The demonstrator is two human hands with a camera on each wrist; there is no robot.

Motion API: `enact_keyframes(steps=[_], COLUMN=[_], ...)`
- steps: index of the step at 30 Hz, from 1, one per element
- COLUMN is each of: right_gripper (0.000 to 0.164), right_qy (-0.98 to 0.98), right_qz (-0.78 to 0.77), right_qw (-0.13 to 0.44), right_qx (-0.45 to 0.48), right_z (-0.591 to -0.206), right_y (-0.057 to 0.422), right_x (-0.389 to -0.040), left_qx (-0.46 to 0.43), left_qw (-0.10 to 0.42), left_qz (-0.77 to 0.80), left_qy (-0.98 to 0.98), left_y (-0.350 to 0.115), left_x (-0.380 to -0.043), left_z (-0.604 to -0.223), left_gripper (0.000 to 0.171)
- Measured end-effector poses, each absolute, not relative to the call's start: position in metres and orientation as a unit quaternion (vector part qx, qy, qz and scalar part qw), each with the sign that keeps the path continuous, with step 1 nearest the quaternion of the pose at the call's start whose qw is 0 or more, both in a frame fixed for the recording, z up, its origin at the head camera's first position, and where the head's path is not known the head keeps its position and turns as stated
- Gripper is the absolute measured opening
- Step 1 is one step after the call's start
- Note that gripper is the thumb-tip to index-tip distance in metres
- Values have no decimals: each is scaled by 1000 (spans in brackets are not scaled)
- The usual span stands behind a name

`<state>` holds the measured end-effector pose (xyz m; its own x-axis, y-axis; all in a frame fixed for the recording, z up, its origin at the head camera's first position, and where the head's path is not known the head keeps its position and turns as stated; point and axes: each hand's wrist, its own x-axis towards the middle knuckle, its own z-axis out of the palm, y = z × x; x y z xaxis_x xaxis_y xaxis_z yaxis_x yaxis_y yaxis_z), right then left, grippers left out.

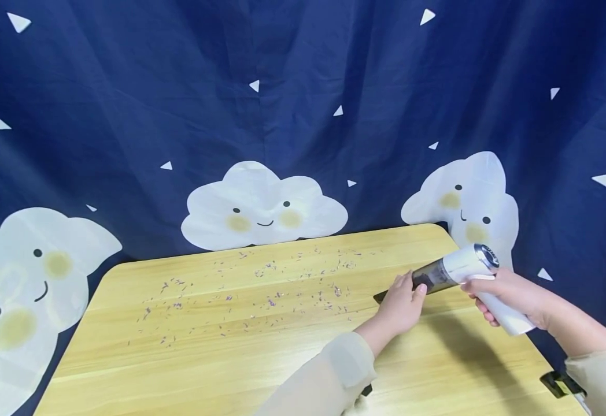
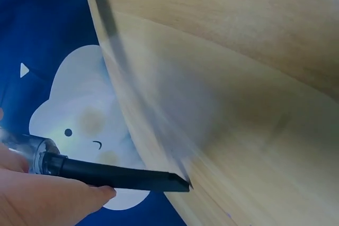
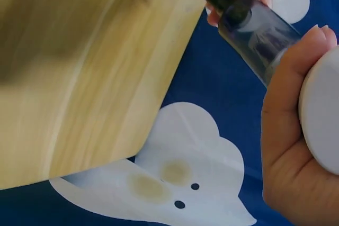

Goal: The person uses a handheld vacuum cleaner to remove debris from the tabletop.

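Note:
A white handheld vacuum cleaner (image 1: 465, 264) with a see-through dust cup (image 3: 262, 35) is held over the right side of the table. My right hand (image 1: 516, 294) grips its white handle. At the front end, my left hand (image 1: 398, 306) holds the black flat nozzle (image 2: 116, 175) near where it joins the cup. The nozzle's slanted tip is at or just above the wood in the left wrist view; contact is hard to tell. Dark bits show inside the cup. Small purple scraps (image 1: 272, 302) lie scattered over the table's middle and back, left of the nozzle.
The light wooden table (image 1: 204, 370) has rounded back corners. Behind it hangs a dark blue curtain (image 1: 292, 133) with white clouds and triangles. A black clip-like piece (image 1: 555, 384) sits at the table's right edge, by the right sleeve.

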<state>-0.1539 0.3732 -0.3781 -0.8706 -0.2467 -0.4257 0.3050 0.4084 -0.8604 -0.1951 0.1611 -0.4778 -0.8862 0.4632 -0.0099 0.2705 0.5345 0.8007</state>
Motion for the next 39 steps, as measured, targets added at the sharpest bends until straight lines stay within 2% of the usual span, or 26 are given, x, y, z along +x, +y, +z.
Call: enact_keyframes(steps=[4, 19, 33, 39], right_gripper=[18, 20, 16, 14], right_qy=[798, 743, 736, 712], right_qz=[-551, -630, -642, -664], right_qw=[242, 213, 74, 37], right_qx=[29, 76, 203, 225], right_z=[-384, -413, -441, -449], right_y=[368, 353, 300, 287], right_x=[-152, -141, -112, -110], left_qx=[212, 245, 279, 285], left_qw=[101, 127, 176, 176], left_qz=[418, 374, 415, 413], left_qy=[878, 885, 848, 847], left_y=[159, 150, 142, 143], left_x=[-197, -209, -222, -228], left_z=[-479, -486, -497, -500], left_gripper=[58, 64, 66, 64])
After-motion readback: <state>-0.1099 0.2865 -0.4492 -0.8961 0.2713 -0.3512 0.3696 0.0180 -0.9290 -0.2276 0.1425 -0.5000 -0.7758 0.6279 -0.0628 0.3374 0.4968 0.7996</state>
